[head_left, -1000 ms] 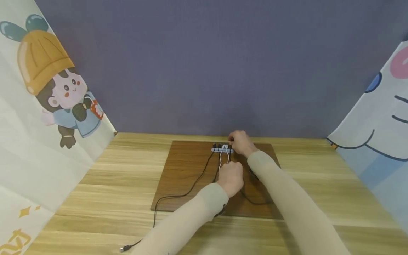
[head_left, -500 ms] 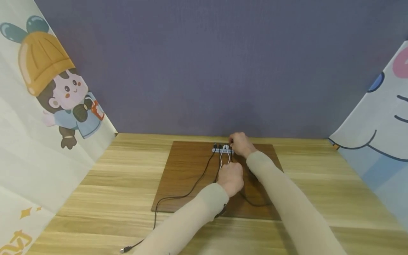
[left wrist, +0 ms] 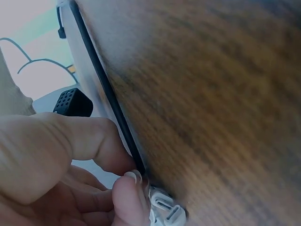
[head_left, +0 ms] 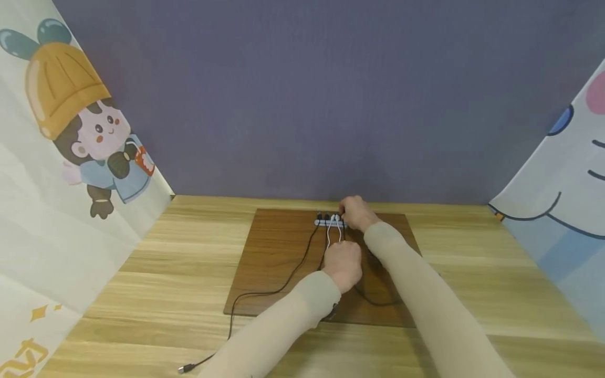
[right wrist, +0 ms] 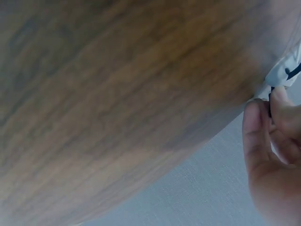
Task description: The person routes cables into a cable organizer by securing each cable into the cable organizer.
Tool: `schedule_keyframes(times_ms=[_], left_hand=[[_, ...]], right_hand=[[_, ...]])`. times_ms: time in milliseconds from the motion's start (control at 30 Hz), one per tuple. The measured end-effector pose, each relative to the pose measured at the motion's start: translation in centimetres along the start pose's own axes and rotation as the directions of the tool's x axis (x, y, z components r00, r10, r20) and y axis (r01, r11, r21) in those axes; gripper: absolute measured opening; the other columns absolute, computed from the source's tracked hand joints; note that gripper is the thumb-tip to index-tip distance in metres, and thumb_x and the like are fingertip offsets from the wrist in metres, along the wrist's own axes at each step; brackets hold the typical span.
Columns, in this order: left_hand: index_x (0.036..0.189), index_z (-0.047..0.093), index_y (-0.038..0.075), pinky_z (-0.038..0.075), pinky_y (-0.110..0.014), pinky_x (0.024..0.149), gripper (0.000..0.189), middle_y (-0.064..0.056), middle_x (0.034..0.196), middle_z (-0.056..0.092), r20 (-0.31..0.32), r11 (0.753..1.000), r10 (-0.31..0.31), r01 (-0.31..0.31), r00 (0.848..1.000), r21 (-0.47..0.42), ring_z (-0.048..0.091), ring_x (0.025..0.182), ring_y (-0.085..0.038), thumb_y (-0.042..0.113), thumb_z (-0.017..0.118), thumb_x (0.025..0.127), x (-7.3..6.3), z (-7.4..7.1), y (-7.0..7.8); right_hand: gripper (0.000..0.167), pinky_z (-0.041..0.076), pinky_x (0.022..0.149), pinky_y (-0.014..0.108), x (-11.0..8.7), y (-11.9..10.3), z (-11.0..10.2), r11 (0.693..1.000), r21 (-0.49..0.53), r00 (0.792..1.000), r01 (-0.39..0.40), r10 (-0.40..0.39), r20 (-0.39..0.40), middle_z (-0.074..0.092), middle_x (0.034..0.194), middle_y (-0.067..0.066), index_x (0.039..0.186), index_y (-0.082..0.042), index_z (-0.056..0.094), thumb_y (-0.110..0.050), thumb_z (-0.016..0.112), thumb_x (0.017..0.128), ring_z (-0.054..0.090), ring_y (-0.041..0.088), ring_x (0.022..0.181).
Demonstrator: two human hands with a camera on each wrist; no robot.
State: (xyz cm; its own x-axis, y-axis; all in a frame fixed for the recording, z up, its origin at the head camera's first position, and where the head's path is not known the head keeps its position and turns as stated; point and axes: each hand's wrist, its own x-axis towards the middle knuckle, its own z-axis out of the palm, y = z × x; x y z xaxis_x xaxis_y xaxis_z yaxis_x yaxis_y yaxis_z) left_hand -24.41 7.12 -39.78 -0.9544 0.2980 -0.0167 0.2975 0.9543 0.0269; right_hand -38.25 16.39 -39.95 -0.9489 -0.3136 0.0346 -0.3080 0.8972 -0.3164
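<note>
A pale cable holder (head_left: 323, 223) sits near the back of a brown wooden board (head_left: 271, 252), with black cables and white cables (head_left: 329, 235) running through its slots. My right hand (head_left: 358, 214) is at the holder's right end. Its thumb and fingertips pinch a dark cable end (right wrist: 270, 107) right beside the holder, mostly hidden by the fingers. Nearer to me, my left hand (head_left: 343, 265) pinches a black cable (left wrist: 107, 87) that stretches up toward the holder. White connectors (left wrist: 165, 205) lie right by its fingertips.
One black cable (head_left: 264, 291) curves left over the board's front edge to a plug (head_left: 187, 368) on the light wood table (head_left: 175, 273). Another black cable (head_left: 378, 304) loops at the board's right. A grey-blue backdrop (head_left: 302, 105) stands behind, with printed curtains at both sides.
</note>
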Motion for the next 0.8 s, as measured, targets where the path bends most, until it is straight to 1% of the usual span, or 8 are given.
schedule_keyframes(times_ms=[167, 300, 533, 667, 733, 800], left_hand=[[0.09, 0.076, 0.017, 0.056, -0.028, 0.061, 0.005, 0.001, 0.092, 0.073, 0.006, 0.999, -0.009, 0.008, 1.0, 0.041, 0.068, 0.083, -0.014, 0.021, 0.074, 0.088, 0.19, 0.01, 0.05], [0.089, 0.077, 0.018, 0.055, -0.028, 0.06, 0.005, 0.002, 0.09, 0.073, 0.009, 0.996, -0.012, 0.011, 1.0, 0.091, 0.068, 0.082, -0.012, 0.022, 0.074, 0.089, 0.24, 0.05, 0.15], [0.097, 0.078, 0.02, 0.056, -0.028, 0.062, 0.01, 0.002, 0.092, 0.073, 0.026, 0.987, -0.001, -0.003, 1.0, 0.161, 0.068, 0.083, -0.011, 0.026, 0.071, 0.093, 0.14, 0.07, 0.39], [0.101, 0.078, 0.021, 0.057, -0.029, 0.06, 0.012, 0.003, 0.096, 0.074, 0.052, 0.977, -0.004, -0.007, 0.999, 0.211, 0.068, 0.084, -0.011, 0.028, 0.07, 0.094, 0.18, -0.12, 0.26], [0.101, 0.077, 0.021, 0.057, -0.029, 0.059, 0.012, 0.003, 0.098, 0.074, 0.068, 0.976, -0.006, -0.009, 0.998, 0.217, 0.068, 0.085, -0.011, 0.028, 0.071, 0.094, 0.2, -0.15, 0.19], [0.102, 0.077, 0.021, 0.056, -0.028, 0.06, 0.012, 0.003, 0.1, 0.074, 0.071, 0.978, 0.0, -0.015, 0.997, 0.207, 0.068, 0.087, -0.011, 0.028, 0.071, 0.093, 0.18, -0.15, 0.17]], right_hand=[[0.022, 0.053, 0.088, 0.043, 0.22, -0.23, 0.11, 1.0, -0.019, 0.999, -0.025, 0.026, 0.029, 0.068, 0.109, 0.017, 0.102, -0.002, 0.072, 0.005, 0.056, 0.089, 0.063, 0.033, 0.105], [0.02, 0.053, 0.088, 0.043, 0.3, -0.37, 0.19, 0.999, -0.011, 0.999, -0.042, 0.042, 0.02, 0.068, 0.109, 0.017, 0.101, -0.003, 0.072, 0.004, 0.056, 0.089, 0.062, 0.033, 0.104], [0.014, 0.053, 0.087, 0.044, 0.32, -0.25, 0.4, 0.999, 0.008, 0.999, -0.043, 0.043, 0.006, 0.068, 0.107, 0.017, 0.098, -0.003, 0.072, 0.001, 0.061, 0.09, 0.061, 0.033, 0.103], [0.013, 0.052, 0.091, 0.045, 0.37, -0.08, 0.49, 0.999, 0.027, 0.999, -0.04, 0.04, -0.002, 0.069, 0.106, 0.016, 0.099, -0.003, 0.072, -0.002, 0.062, 0.091, 0.061, 0.034, 0.107], [0.013, 0.051, 0.093, 0.046, 0.35, 0.07, 0.51, 0.998, 0.039, 0.999, -0.04, 0.041, -0.006, 0.069, 0.106, 0.016, 0.1, -0.002, 0.072, -0.002, 0.063, 0.092, 0.061, 0.036, 0.109], [0.012, 0.05, 0.095, 0.046, 0.32, 0.26, 0.47, 0.998, 0.05, 0.999, -0.041, 0.041, -0.012, 0.069, 0.106, 0.016, 0.101, -0.002, 0.072, -0.003, 0.065, 0.091, 0.061, 0.037, 0.11]])
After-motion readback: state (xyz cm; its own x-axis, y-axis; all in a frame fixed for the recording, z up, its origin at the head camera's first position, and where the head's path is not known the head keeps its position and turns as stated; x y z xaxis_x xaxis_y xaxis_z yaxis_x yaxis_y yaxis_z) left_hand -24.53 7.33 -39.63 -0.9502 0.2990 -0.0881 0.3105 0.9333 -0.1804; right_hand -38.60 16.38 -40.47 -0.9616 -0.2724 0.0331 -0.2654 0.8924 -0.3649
